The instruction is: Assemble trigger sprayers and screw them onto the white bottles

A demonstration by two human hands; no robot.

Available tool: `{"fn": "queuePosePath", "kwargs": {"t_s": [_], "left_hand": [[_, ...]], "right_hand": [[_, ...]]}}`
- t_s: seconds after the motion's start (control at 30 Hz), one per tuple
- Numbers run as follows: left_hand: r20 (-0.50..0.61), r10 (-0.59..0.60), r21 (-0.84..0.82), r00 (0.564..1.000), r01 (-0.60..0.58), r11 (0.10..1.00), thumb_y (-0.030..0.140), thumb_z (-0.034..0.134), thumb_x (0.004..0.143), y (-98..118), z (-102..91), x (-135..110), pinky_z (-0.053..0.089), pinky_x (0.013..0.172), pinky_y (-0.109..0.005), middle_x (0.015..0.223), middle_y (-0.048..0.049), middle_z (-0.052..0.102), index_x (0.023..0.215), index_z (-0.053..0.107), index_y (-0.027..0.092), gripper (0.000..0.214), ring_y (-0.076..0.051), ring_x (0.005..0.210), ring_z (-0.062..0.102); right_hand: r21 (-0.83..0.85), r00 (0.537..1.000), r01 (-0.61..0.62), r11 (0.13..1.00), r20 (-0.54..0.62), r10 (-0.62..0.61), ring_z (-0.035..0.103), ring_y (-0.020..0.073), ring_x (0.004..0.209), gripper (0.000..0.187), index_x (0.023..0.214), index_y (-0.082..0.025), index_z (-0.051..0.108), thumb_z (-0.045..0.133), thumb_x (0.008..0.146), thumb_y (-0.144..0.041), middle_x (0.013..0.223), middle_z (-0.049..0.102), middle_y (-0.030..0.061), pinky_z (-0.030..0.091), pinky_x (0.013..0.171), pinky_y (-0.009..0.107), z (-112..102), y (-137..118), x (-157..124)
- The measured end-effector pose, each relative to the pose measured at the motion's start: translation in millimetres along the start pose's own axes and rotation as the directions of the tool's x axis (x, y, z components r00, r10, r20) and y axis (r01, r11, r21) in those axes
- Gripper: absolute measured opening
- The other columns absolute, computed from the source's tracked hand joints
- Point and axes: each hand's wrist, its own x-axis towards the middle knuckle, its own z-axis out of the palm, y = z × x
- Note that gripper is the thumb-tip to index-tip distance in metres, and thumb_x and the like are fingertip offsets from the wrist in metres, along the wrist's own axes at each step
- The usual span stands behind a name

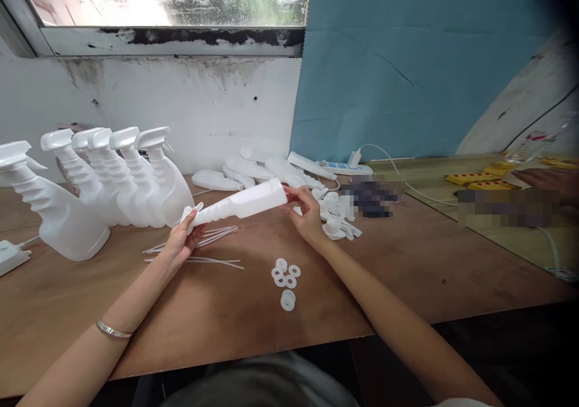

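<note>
A white spray bottle (256,201) lies tilted in the air between my hands, its neck to the left and its base raised to the right. My left hand (183,241) is closed around the neck end, where part of a white trigger head shows. At the base, the bent fingers of my right hand (308,214) grip the bottle. Below the left hand, thin white tubes (219,261) lie on the brown table. Several white ring washers (278,279) sit nearer the table's front edge, beneath the bottle.
Several white spray bottles with trigger heads (156,184) stand at left. Headless bottles (246,169) lie in a pile by the wall, beside loose white trigger heads (337,220). A power strip (346,168) is behind. Another person's hand (552,181) is near yellow objects (491,178) at far right.
</note>
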Motion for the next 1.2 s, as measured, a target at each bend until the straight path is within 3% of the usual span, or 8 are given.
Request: {"fn": "queuePosePath", "kwargs": {"t_s": [0.23, 0.4, 0.5, 0.6, 0.73, 0.83, 0.97, 1.2], "left_hand": [[0.061, 0.037, -0.101, 0.997, -0.031, 0.994, 0.007, 0.06, 0.072, 0.0, 4.6, -2.4, 0.054, 0.056, -0.019, 0.068, -0.0008, 0.063, 0.081, 0.06, 0.012, 0.011, -0.009, 0.055, 0.061], [0.108, 0.086, -0.131, 0.99, -0.072, 0.989, 0.0, 0.058, 0.071, 0.2, 5.7, -5.6, 0.055, 0.063, -0.02, 0.072, -0.0024, 0.065, 0.081, 0.06, 0.011, 0.015, -0.009, 0.062, 0.062], [0.155, 0.103, -0.13, 0.983, -0.083, 0.988, -0.001, 0.055, 0.071, -0.2, 5.2, -5.5, 0.055, 0.065, -0.02, 0.081, -0.0067, 0.066, 0.082, 0.059, 0.009, 0.015, -0.012, 0.072, 0.064], [0.154, 0.102, -0.133, 0.983, -0.082, 0.988, -0.002, 0.056, 0.071, -0.6, 4.2, -3.8, 0.055, 0.065, -0.02, 0.083, -0.007, 0.066, 0.083, 0.059, 0.009, 0.017, -0.013, 0.074, 0.064], [0.112, 0.075, -0.144, 0.991, -0.058, 0.988, -0.001, 0.055, 0.072, -1.2, 3.8, -2.9, 0.055, 0.064, -0.02, 0.077, -0.0036, 0.066, 0.08, 0.06, 0.01, 0.015, -0.01, 0.067, 0.063], [0.107, 0.068, -0.164, 0.992, -0.05, 0.985, -0.002, 0.053, 0.073, -2.2, 5.0, -4.3, 0.055, 0.064, -0.018, 0.073, -0.0021, 0.065, 0.076, 0.059, 0.01, 0.014, -0.009, 0.065, 0.063], [0.113, 0.055, -0.166, 0.992, -0.035, 0.985, -0.003, 0.053, 0.073, -4.4, 7.5, -7.8, 0.055, 0.065, -0.019, 0.071, -0.0023, 0.064, 0.078, 0.059, 0.009, 0.015, -0.009, 0.067, 0.063], [0.154, 0.043, -0.14, 0.987, -0.021, 0.99, -0.004, 0.052, 0.072, -6.3, 9.1, -12.6, 0.055, 0.065, -0.019, 0.076, -0.0046, 0.066, 0.077, 0.059, 0.009, 0.015, -0.011, 0.067, 0.063]], "right_hand": [[0.078, 0.991, -0.071, 0.994, -0.11, 0.079, 0.048, 0.0211, 0.105, 0.023, 0.076, -0.021, 0.048, 0.062, 0.071, -0.039, 0.108, 0.052, 0.0054, 0.04, 0.089, 0.039, 6.0, -1.7, -0.7], [0.137, 0.957, -0.257, 0.957, -0.098, 0.272, 0.057, 0.0142, 0.077, 0.029, 0.072, -0.021, 0.04, 0.057, 0.073, -0.044, 0.103, 0.057, 0.0037, 0.046, 0.066, 0.028, 8.1, 2.6, -1.7], [0.029, 0.942, -0.297, 0.954, -0.154, 0.298, 0.055, 0.013, 0.069, 0.026, 0.072, -0.019, 0.046, 0.05, 0.078, -0.045, 0.096, 0.06, 0.004, 0.044, 0.058, 0.026, 6.8, 6.6, -2.7], [0.061, 0.923, -0.341, 0.938, -0.17, 0.346, 0.056, 0.0149, 0.069, 0.031, 0.078, -0.018, 0.055, 0.036, 0.084, -0.041, 0.092, 0.062, 0.0058, 0.045, 0.055, 0.027, 4.8, 8.3, -2.9], [0.114, 0.961, -0.249, 0.962, -0.098, 0.26, 0.056, 0.0187, 0.096, 0.022, 0.081, -0.018, 0.061, 0.04, 0.076, -0.02, 0.113, 0.056, 0.0051, 0.048, 0.075, 0.032, 3.8, 8.6, -1.7], [0.131, 0.979, -0.199, 0.971, -0.018, 0.203, 0.05, 0.0184, 0.108, 0.041, 0.101, -0.021, 0.059, 0.041, 0.066, -0.009, 0.122, 0.05, 0.0035, 0.044, 0.087, 0.034, 5.3, 10.8, -1.9], [0.086, 0.985, -0.173, 0.981, 0.016, 0.172, 0.047, 0.0188, 0.111, 0.058, 0.119, -0.022, 0.047, 0.045, 0.064, -0.007, 0.125, 0.047, 0.0055, 0.045, 0.086, 0.033, 9.0, 12.4, -4.2], [-0.146, 0.988, -0.083, 0.986, -0.141, 0.062, 0.054, 0.0172, 0.089, 0.048, 0.118, -0.024, 0.044, 0.05, 0.071, -0.014, 0.109, 0.055, 0.0061, 0.046, 0.076, 0.032, 5.3, 2.7, -3.7]]}}
